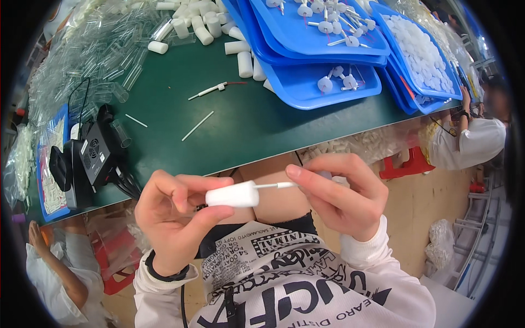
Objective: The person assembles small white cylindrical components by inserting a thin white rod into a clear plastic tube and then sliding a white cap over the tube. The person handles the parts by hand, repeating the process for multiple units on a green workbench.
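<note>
In front of my lap, my left hand [175,216] is closed round a white foam-like cylinder [238,195], thumb below and fingers above. My right hand [347,191] pinches a thin white stick [273,186] by its right end. The stick's left end meets the cylinder's right face; how deep it goes in, I cannot tell. Part of the stick is hidden behind the right fingers. On the green table [229,136] ahead lie a white stick with a red wire [210,89] and a plain white stick [198,126].
Clear plastic tubes [87,60] heap up at the left, white cylinders [205,33] at the back. Blue trays [298,98] hold white discs with sticks. A black device [98,156] stands at the left edge. Other people sit at both sides, near red stools [407,164].
</note>
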Motion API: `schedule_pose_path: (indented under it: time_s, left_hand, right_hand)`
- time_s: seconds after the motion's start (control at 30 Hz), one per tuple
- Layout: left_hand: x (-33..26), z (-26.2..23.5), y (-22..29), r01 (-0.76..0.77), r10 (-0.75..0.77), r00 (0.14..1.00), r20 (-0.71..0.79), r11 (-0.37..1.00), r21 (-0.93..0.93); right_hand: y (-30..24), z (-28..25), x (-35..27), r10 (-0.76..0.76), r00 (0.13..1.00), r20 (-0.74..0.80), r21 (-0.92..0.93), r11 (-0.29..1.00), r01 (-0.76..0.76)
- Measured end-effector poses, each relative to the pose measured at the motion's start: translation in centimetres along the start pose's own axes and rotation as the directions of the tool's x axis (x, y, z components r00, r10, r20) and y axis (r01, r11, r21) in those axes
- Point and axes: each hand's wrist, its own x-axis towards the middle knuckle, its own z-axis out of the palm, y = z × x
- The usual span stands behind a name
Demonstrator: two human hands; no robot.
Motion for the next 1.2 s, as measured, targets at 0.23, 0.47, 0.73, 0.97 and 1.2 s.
schedule_pose_path:
  time_s: [0.23, 0.47, 0.73, 0.97, 1.2]
  left_hand:
    - [0.1, 0.3, 0.0, 0.138, -0.14, 0.989, -0.036, 0.988, -0.067]
    - [0.0, 0.6, -1.0, -0.002, 0.002, 1.0, -0.001, 0.992, 0.129]
    - [-0.2, 0.5, -1.6, -0.163, 0.147, 0.978, 0.148, 0.981, 0.101]
    - [-0.9, 1.4, -2.9, -0.148, 0.139, 0.984, 0.111, 0.986, 0.074]
    - [-0.1, 1.6, -3.0, -0.136, 0.105, 0.982, 0.155, 0.97, 0.203]
  right_hand:
    - [0.0, -0.3, -0.9, -0.042, 0.996, 0.08, -0.055, 0.997, 0.047]
    - [-0.3, 0.4, -1.3, 0.303, 0.941, 0.154, 0.412, 0.845, -0.34]
    - [1.3, 0.5, -2.1, 0.29, 0.914, 0.282, 0.603, 0.688, -0.404]
    - [0.7, 2.2, -1.2, 0.212, 0.955, 0.209, 0.583, 0.757, -0.295]
    - [1.4, 2.8, -2.0, 0.298, 0.922, 0.249, 0.586, 0.711, -0.388]
